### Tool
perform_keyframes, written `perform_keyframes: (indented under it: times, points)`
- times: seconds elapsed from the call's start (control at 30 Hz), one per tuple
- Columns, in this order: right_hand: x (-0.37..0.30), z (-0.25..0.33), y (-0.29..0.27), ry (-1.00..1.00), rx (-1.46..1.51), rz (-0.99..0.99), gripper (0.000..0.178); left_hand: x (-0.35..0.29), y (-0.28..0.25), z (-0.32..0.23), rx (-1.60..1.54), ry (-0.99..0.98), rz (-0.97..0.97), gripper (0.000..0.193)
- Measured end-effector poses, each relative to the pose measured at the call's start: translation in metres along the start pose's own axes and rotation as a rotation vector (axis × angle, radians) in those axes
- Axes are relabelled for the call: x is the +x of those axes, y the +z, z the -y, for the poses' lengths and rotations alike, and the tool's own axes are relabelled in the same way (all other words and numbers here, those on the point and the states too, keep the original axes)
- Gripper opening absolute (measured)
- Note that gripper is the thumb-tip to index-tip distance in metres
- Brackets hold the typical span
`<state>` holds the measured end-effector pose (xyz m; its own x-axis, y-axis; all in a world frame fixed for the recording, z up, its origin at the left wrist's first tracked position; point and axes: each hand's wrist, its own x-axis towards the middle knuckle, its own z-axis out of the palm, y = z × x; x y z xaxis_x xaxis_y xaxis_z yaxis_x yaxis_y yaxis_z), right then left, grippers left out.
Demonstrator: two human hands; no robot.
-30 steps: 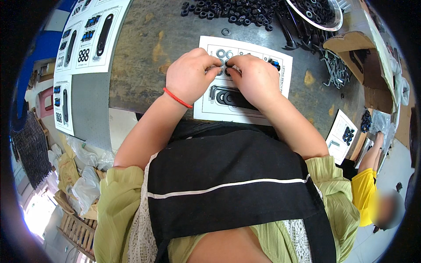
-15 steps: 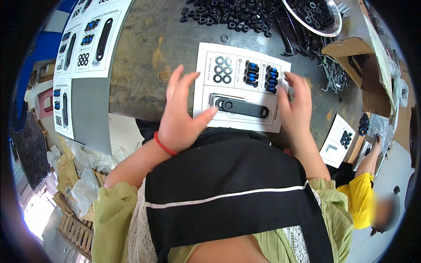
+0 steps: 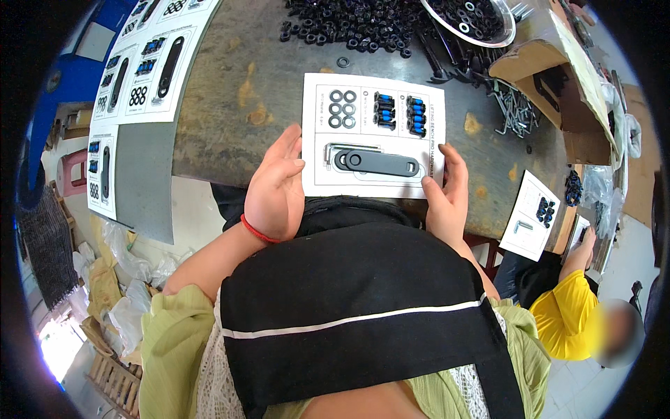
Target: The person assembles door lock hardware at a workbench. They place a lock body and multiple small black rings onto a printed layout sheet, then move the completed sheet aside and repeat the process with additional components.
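Note:
Before me at the table's near edge is a white printed hardware card (image 3: pixel 370 185). On it are two columns of ring washers (image 3: pixel 342 109), two groups of black bolts with blue bands (image 3: pixel 416 116), a flat black wrench (image 3: pixel 382 164) and, partly behind it, L-shaped hex keys (image 3: pixel 335 148). My left hand (image 3: pixel 276 185), palm turned inward, closes at the card's left edge with thumb and fingertips against it. At the lower right corner my right hand (image 3: pixel 447 195) grips the card, the thumb by the corner and the fingers along the right edge.
Loose black nuts (image 3: pixel 345 28) lie at the back, with a single washer (image 3: pixel 343 62) nearer. A bowl of washers (image 3: pixel 474 21), hex keys (image 3: pixel 518 112) and a cardboard box (image 3: pixel 558 91) stand right. Finished-looking cards (image 3: pixel 150 77) lie left; a person in yellow (image 3: pixel 565 314) sits far right.
Both hands have come down toward me from above the card and closed at its left and right edges. The card now lies straighter, and the whole view has shifted slightly.

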<state>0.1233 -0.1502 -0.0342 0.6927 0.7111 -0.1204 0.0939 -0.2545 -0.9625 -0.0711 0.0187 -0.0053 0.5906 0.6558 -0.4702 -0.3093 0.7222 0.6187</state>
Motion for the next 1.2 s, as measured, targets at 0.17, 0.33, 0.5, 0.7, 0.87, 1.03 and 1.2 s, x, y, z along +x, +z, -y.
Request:
perform_keyframes:
  times: [0.17, 0.33, 0.5, 0.7, 0.87, 1.03, 1.2]
  points:
    - [0.007, 0.016, -0.002, -0.039, 0.100, 0.021, 0.052, -0.013, -0.006, -0.002, -0.036, 0.043, 0.145, 0.062]
    - [0.025, 0.020, -0.017, -0.133, 0.209, 0.120, 0.053, -0.037, 0.009, -0.003, -0.064, 0.215, 0.206, 0.063]
    - [0.049, 0.030, -0.027, -0.235, 0.242, 0.278, 0.054, -0.060, 0.021, 0.020, -0.084, 0.440, 0.056, 0.063]
    - [0.102, 0.025, -0.014, -0.371, 0.241, 0.553, 0.051, -0.080, 0.036, 0.052, -0.085, 0.668, -0.165, 0.065]
    - [0.111, 0.045, 0.050, -0.458, 0.100, 0.653, 0.049, -0.105, 0.020, 0.046, -0.092, 0.811, -0.347, 0.064]
    - [0.086, 0.069, 0.131, -0.520, 0.068, 0.798, 0.046, -0.132, -0.027, 0.028, -0.097, 0.914, -0.461, 0.062]
    - [0.084, 0.063, 0.177, -0.685, -0.018, 0.828, 0.044, -0.134, -0.052, 0.028, -0.146, 0.929, -0.617, 0.062]
